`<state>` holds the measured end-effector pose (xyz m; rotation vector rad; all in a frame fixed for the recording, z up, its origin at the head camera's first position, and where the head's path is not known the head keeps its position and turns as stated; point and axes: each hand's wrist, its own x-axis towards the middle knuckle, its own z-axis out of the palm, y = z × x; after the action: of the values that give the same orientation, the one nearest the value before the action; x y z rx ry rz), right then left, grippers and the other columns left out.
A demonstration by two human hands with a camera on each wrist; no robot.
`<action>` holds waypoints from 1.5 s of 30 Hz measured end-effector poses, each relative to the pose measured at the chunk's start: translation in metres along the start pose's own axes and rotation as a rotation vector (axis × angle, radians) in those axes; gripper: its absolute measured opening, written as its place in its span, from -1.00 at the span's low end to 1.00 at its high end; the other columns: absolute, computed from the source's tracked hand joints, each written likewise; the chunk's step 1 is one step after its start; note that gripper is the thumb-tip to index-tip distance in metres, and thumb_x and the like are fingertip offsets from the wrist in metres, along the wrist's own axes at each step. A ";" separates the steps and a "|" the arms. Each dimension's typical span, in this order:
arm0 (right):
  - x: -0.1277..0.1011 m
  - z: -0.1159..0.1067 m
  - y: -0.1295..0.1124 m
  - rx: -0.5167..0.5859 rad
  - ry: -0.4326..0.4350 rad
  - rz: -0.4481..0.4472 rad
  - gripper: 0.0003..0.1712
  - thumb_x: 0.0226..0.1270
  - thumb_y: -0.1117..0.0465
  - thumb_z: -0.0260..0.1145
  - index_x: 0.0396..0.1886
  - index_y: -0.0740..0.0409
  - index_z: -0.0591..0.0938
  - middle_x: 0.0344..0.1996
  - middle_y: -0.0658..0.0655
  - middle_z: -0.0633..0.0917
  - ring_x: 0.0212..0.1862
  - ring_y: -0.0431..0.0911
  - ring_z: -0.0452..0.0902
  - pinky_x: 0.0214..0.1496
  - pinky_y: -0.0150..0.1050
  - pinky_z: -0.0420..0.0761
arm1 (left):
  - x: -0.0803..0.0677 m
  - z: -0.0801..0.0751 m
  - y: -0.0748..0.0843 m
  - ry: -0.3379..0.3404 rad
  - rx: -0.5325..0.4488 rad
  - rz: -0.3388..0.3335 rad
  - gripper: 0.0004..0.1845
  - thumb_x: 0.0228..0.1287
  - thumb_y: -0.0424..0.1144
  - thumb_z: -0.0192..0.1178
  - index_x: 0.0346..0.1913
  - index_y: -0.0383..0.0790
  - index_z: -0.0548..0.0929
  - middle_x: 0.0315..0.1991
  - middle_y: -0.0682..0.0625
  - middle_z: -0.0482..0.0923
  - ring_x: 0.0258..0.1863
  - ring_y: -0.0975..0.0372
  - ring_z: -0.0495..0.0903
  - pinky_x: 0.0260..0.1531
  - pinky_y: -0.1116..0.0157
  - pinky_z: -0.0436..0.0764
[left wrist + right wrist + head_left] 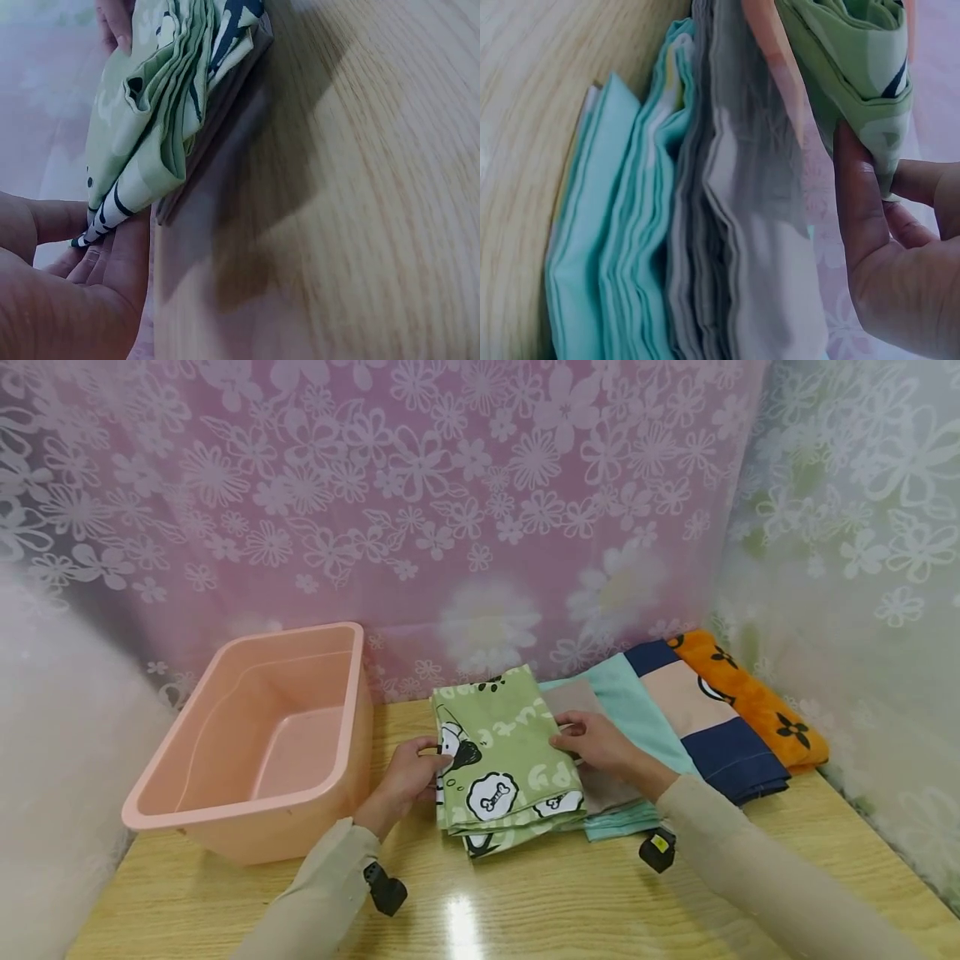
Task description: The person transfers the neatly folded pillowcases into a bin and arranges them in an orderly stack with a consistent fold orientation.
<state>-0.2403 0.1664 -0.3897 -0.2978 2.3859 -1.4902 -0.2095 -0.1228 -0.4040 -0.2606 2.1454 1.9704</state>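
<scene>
A folded green cloth (510,743) with white lettering and cartoon dog and bone prints is held between both hands. My left hand (411,774) pinches its left edge, thumb on top and fingers beneath, as the left wrist view shows. On the opposite edge my right hand (596,743) pinches the cloth the same way. The right wrist view shows the green cloth (859,82) raised off the folded grey cloth (761,247). That grey cloth lies partly under it, overlapping a folded turquoise cloth (633,697).
A pink plastic basin (348,710) stands on the left of the wooden table (427,910). To the right, a navy and peach folded cloth (693,710) and an orange one with dark flowers (795,735) lie in an overlapping row. Floral curtains (480,510) hang behind.
</scene>
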 end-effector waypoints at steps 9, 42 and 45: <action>-0.007 -0.006 -0.007 0.027 -0.014 0.010 -0.48 0.41 0.19 0.21 0.28 0.30 0.38 -0.12 0.24 0.62 -0.22 -0.01 0.60 -0.29 -0.10 0.67 | -0.011 0.000 0.011 -0.030 0.001 0.053 -0.68 0.33 -0.41 0.12 0.11 -0.44 0.48 -0.22 -0.21 0.65 -0.36 0.10 0.66 -0.31 0.10 0.67; -0.039 -0.028 -0.068 0.152 -0.102 -0.039 -0.45 0.42 0.14 0.21 0.32 0.24 0.34 -0.01 0.27 0.58 -0.25 0.02 0.64 -0.26 -0.12 0.67 | -0.054 -0.009 0.077 -0.060 0.059 0.111 -0.52 0.34 -0.34 0.13 0.29 -0.32 0.37 0.00 -0.21 0.55 -0.25 0.14 0.61 -0.27 0.18 0.65; -0.041 -0.027 -0.073 0.148 -0.107 -0.045 -0.41 0.42 0.12 0.20 0.35 0.24 0.30 0.02 0.28 0.57 -0.23 0.03 0.65 -0.25 -0.11 0.67 | -0.059 -0.011 0.083 -0.053 0.083 0.112 -0.51 0.33 -0.34 0.14 0.29 -0.31 0.37 -0.03 -0.21 0.57 -0.27 0.14 0.60 -0.30 0.18 0.65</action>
<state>-0.2113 0.1706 -0.3074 -0.3881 2.1871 -1.6185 -0.1758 -0.1280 -0.3077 -0.0752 2.2472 1.9168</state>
